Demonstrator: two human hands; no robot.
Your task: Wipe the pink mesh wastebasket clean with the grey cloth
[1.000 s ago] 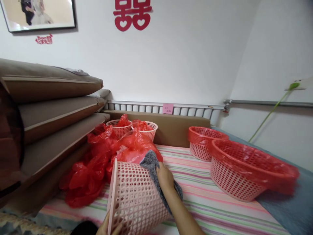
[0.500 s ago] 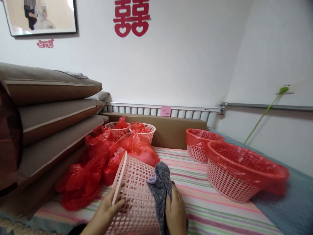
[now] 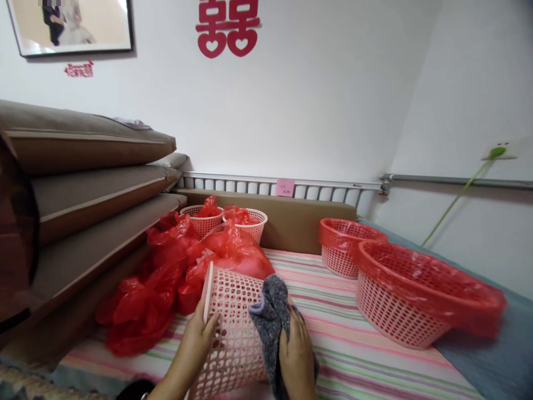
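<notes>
- The left hand (image 3: pixel 200 336) grips the rim of a tilted pink basket (image 3: pixel 236 325).
- The right hand (image 3: pixel 297 351) clutches a gray cloth (image 3: pixel 272 319) against its side.

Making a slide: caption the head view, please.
Left hand grips a tilted pink basket; right hand holds gray cloth against it.

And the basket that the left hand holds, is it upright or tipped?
Tipped: the pink basket is held sideways, its rim facing left at the left hand, its other end partly behind the gray cloth.
</notes>
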